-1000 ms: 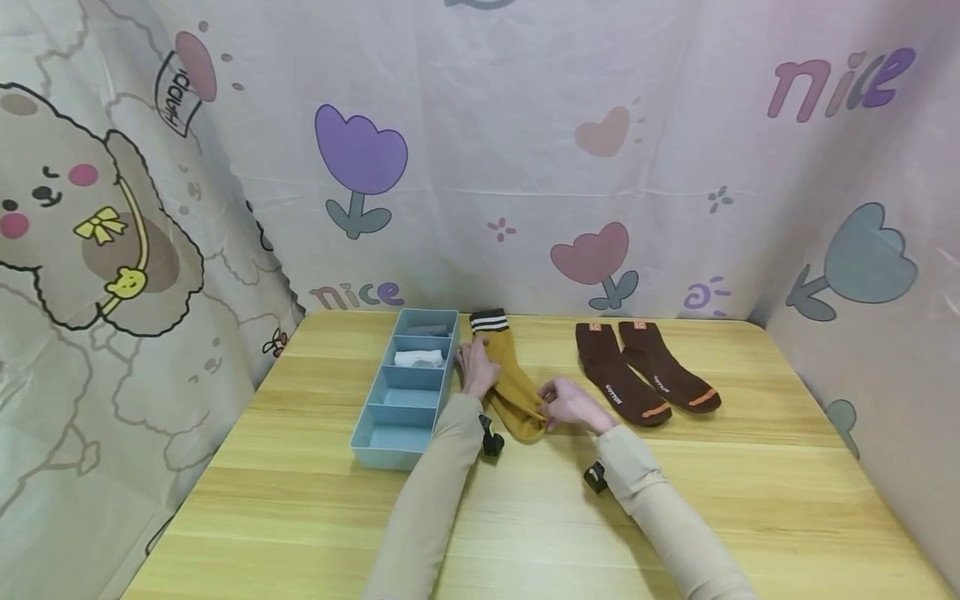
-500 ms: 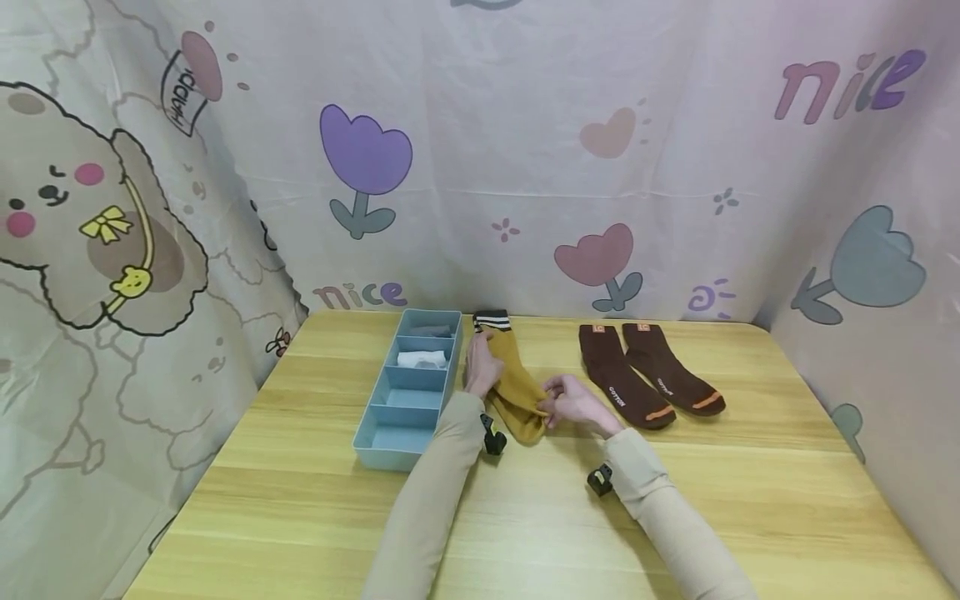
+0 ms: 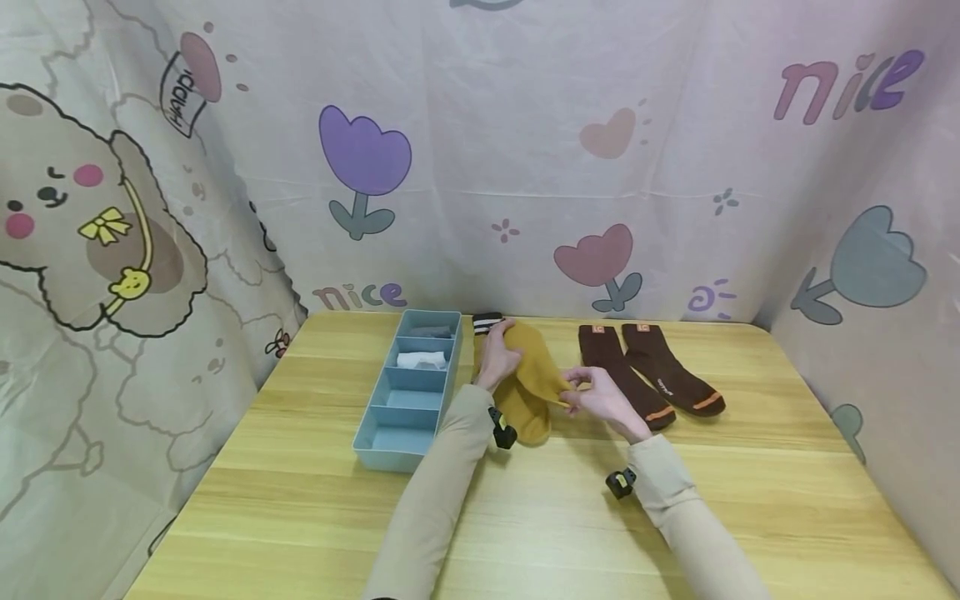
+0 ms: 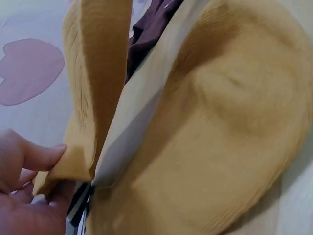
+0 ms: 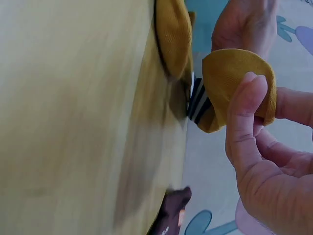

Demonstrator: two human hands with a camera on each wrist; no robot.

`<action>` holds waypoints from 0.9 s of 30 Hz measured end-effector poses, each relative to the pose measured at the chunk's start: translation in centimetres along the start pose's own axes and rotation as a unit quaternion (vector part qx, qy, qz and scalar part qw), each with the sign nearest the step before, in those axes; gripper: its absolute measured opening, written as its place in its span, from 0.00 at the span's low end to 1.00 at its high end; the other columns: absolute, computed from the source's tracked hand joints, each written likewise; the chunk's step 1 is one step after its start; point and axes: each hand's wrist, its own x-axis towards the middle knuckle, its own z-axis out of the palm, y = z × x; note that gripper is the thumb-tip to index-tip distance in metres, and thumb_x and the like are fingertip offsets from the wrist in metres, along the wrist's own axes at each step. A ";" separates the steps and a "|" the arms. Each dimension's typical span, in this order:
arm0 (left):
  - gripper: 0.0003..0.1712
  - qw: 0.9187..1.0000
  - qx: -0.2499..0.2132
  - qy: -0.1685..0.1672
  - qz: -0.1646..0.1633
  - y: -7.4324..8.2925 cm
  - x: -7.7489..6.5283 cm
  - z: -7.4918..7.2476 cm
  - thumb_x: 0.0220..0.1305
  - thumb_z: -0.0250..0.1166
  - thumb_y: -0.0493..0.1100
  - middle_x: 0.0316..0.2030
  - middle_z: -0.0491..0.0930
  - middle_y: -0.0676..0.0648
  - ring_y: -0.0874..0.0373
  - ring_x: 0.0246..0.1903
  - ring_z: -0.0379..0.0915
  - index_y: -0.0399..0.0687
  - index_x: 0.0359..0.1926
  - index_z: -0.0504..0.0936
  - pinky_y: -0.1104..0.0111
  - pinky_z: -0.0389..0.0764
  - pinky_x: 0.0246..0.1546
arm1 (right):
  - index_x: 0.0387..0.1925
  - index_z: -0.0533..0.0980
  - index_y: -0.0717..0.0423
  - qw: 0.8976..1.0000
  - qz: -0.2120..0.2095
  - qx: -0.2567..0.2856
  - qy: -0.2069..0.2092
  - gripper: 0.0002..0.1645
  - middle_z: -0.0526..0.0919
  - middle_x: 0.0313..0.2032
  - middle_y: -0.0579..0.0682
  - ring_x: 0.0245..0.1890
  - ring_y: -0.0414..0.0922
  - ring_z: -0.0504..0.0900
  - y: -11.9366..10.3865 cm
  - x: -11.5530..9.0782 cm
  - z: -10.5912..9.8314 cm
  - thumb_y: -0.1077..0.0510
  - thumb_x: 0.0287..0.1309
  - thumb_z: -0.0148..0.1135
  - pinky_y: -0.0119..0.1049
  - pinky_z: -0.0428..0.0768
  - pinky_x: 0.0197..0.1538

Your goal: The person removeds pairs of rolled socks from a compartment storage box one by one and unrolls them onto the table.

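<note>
A mustard-yellow sock [image 3: 538, 360] is held up off a second yellow sock [image 3: 529, 417], which lies on the table. My left hand [image 3: 498, 360] pinches the raised sock toward its cuff end; in the left wrist view, the thumb presses on the folded yellow fabric [image 4: 80, 142]. At the other end, my right hand [image 3: 602, 397] pinches the toe [image 5: 232, 81] between thumb and fingers. Black cuffs with white stripes [image 3: 487, 323] show behind my left hand. Part of the lower sock is hidden by the raised one and my left hand.
Left of the socks stands a blue divided box [image 3: 384, 461]. Its back compartments hold a grey folded item [image 3: 431, 332] and a white one [image 3: 421, 360]. Two brown socks [image 3: 611, 360] [image 3: 666, 367] lie flat to the right, partly behind my right hand. A printed curtain closes off the back.
The upper yellow sock has come up off the lower one. Both hands have shifted right and slightly away from me, the right one carrying the toe.
</note>
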 end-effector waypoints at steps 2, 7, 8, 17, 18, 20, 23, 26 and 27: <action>0.35 1.000 0.003 -0.025 0.002 0.0 -0.1 0.5 0.56 0.61 0.25 0.68 0.71 0.33 0.39 0.69 0.65 0.33 0.67 0.71 0.52 0.66 0.72 | 0.53 0.73 0.78 1.000 0.004 -0.009 -0.003 0.20 0.77 0.35 0.55 0.23 0.40 0.84 0.3 -0.5 -0.4 0.71 0.59 0.60 0.38 0.86 0.33; 0.37 0.997 -0.003 -0.074 0.020 0.1 -0.2 1.8 0.57 0.57 0.23 0.70 0.68 0.35 0.39 0.71 0.63 0.35 0.70 0.68 0.51 0.67 0.71 | 0.54 0.70 0.79 1.000 0.016 -0.020 -0.011 0.22 0.76 0.35 0.56 0.25 0.46 0.86 0.8 -1.5 -1.0 0.71 0.60 0.60 0.39 0.87 0.33; 0.37 0.996 -0.005 -0.082 0.023 0.1 -0.3 2.0 0.57 0.57 0.23 0.71 0.67 0.35 0.39 0.71 0.63 0.35 0.70 0.68 0.50 0.67 0.71 | 0.54 0.70 0.79 0.999 0.018 -0.025 -0.009 0.22 0.76 0.36 0.57 0.25 0.46 0.87 0.9 -1.6 -1.1 0.71 0.60 0.60 0.39 0.87 0.33; 0.40 0.990 0.063 -0.116 0.042 0.0 -0.5 3.0 0.53 0.60 0.23 0.69 0.65 0.30 0.37 0.70 0.62 0.29 0.70 0.65 0.51 0.65 0.73 | 0.57 0.70 0.75 0.994 0.061 -0.094 0.005 0.25 0.76 0.36 0.58 0.22 0.44 0.86 1.6 -2.2 -1.8 0.70 0.59 0.62 0.38 0.87 0.33; 0.40 0.989 0.076 -0.119 0.042 0.0 -0.5 3.0 0.52 0.60 0.23 0.69 0.64 0.30 0.37 0.70 0.62 0.29 0.70 0.64 0.51 0.66 0.72 | 0.57 0.70 0.74 0.992 0.065 -0.105 0.004 0.25 0.76 0.36 0.58 0.22 0.44 0.86 1.7 -2.2 -1.9 0.70 0.59 0.62 0.38 0.87 0.33; 0.41 0.987 0.106 -0.117 0.042 -0.1 -0.6 3.0 0.51 0.61 0.24 0.70 0.61 0.29 0.36 0.69 0.60 0.30 0.70 0.64 0.51 0.69 0.69 | 0.57 0.70 0.73 0.989 0.064 -0.130 0.007 0.25 0.78 0.34 0.58 0.22 0.44 0.86 1.8 -2.2 -2.0 0.69 0.58 0.63 0.38 0.86 0.32; 0.40 0.983 0.148 -0.103 0.026 -0.2 -0.9 3.1 0.55 0.63 0.28 0.72 0.54 0.32 0.37 0.70 0.54 0.35 0.71 0.65 0.50 0.76 0.60 | 0.56 0.72 0.69 0.981 0.051 -0.187 0.027 0.26 0.80 0.31 0.56 0.22 0.42 0.84 1.9 -2.3 -2.2 0.65 0.57 0.67 0.36 0.84 0.31; 0.35 0.975 0.200 -0.096 0.021 -0.4 -1.1 3.1 0.63 0.61 0.35 0.73 0.53 0.36 0.39 0.72 0.49 0.40 0.72 0.66 0.49 0.72 0.64 | 0.54 0.74 0.66 0.965 0.021 -0.254 0.057 0.26 0.79 0.31 0.53 0.28 0.43 0.79 1.9 -2.3 -2.3 0.61 0.54 0.70 0.36 0.77 0.35; 0.34 0.970 0.219 -0.104 0.021 -0.5 -1.1 3.0 0.66 0.60 0.37 0.74 0.54 0.38 0.40 0.74 0.48 0.41 0.72 0.66 0.48 0.70 0.67 | 0.53 0.75 0.64 0.960 0.015 -0.270 0.068 0.26 0.78 0.31 0.53 0.30 0.44 0.76 1.9 -2.3 -2.3 0.60 0.53 0.70 0.36 0.74 0.36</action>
